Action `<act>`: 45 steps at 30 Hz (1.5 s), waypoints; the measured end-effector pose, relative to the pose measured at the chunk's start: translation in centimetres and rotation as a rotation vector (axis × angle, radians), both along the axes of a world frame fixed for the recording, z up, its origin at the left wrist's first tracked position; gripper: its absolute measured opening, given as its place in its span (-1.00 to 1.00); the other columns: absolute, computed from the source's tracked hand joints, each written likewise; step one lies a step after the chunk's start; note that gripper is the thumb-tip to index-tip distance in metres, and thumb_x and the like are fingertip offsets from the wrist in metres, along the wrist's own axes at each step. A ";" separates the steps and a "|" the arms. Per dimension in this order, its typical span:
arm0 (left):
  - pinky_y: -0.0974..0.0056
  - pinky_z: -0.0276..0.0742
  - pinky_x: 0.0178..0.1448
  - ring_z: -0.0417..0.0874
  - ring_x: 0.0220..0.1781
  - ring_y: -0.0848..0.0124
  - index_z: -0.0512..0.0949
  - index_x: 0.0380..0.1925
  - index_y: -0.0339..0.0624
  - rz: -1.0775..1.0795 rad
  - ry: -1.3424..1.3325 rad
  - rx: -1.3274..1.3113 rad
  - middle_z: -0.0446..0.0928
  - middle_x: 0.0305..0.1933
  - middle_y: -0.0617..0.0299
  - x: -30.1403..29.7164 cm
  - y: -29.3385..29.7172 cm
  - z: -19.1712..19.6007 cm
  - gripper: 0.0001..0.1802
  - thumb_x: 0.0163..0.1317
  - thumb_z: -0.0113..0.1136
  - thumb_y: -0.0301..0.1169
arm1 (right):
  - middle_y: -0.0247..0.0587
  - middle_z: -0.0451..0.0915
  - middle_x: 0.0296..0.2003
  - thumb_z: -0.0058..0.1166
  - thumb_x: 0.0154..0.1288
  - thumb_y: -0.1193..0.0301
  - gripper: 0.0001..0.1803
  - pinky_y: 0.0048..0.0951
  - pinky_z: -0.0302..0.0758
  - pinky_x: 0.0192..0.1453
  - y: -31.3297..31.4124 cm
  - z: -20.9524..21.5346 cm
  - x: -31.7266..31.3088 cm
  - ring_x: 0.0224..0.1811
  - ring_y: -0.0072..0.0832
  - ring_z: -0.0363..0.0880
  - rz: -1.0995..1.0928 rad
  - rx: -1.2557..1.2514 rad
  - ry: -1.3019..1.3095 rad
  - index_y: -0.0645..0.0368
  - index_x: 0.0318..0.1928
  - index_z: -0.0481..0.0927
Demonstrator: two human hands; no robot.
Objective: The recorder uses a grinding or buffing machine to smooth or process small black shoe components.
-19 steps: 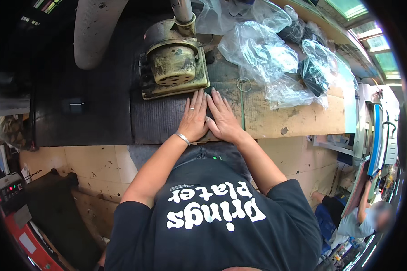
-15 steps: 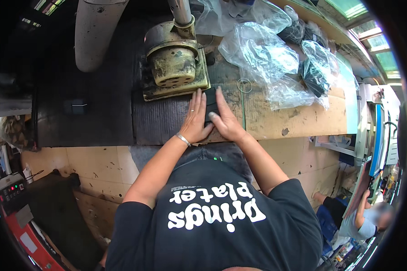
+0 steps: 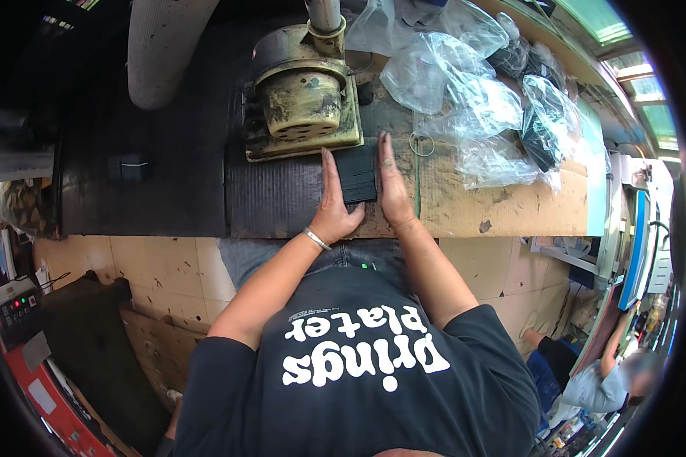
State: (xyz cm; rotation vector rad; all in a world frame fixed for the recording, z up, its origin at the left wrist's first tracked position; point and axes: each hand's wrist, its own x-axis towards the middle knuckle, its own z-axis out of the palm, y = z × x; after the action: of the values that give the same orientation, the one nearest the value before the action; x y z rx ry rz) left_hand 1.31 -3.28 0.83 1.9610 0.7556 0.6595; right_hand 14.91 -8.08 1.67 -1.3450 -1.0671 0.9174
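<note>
A stack of thin black sheets [image 3: 357, 177] lies near the table's front edge, with several layer edges visible on its near side. My left hand [image 3: 334, 202] stands along its left side, fingers stretched out and the thumb at the near left corner. Along the right side my right hand [image 3: 392, 186] is upright on edge, its fingers straight and pointing away from me. The palms face each other with the stack between them. I cannot tell whether the right palm touches it. Just beyond the left fingertips sits a worn yellowish metal machine [image 3: 303, 103] with a round housing and square base.
Clear plastic bags [image 3: 465, 84], some with black contents, lie at the back right. A thin ring [image 3: 421, 144] rests on brown cardboard [image 3: 503, 202]. A small dark block [image 3: 133, 167] is on the left. A grey duct [image 3: 164, 53] hangs overhead. Another person [image 3: 602, 381] is at far right.
My hands have spread apart from over the stack to its two sides, so its top now shows. The view has shifted slightly.
</note>
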 end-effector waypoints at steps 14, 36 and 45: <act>-0.06 -0.17 0.60 -0.27 0.61 -0.13 -0.14 0.46 -0.43 -0.136 0.371 0.211 -0.23 0.57 -0.27 -0.7 1.3 0.6 -0.02 0.20 0.23 -0.34 | 0.14 -0.15 0.52 -0.33 0.54 0.18 -0.25 -0.34 -0.16 0.58 0.3 0.1 0.9 0.59 -0.22 -0.19 0.021 -0.018 0.093 0.47 0.47 -0.18; -0.01 0.13 0.46 0.31 0.32 -0.02 0.25 0.25 -0.38 -0.247 0.385 0.318 0.33 0.23 -0.09 -0.5 3.2 3.5 0.07 -0.29 0.55 -0.17 | 0.05 0.48 0.12 0.29 0.14 0.37 -0.46 -0.20 0.42 0.27 -2.3 2.8 9.2 0.20 -0.01 0.43 -0.063 -0.124 -0.637 0.23 0.14 0.49; 0.01 0.15 0.45 0.37 0.24 -0.04 -0.01 0.43 -0.40 -0.258 0.379 0.284 0.38 0.17 -0.13 -0.5 2.7 3.5 0.27 -0.24 0.54 -0.17 | 0.02 0.60 -0.18 0.15 0.26 0.44 -0.84 -0.14 0.52 -0.11 -0.6 0.7 9.0 -0.17 -0.01 0.60 -0.237 -0.231 -0.742 0.23 -0.19 0.59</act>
State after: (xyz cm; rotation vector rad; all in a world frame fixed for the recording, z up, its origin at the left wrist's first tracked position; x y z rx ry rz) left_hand 0.78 -0.54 4.35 2.4345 0.6389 0.2494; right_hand 23.90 -8.73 2.35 -2.0389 -1.3308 0.3599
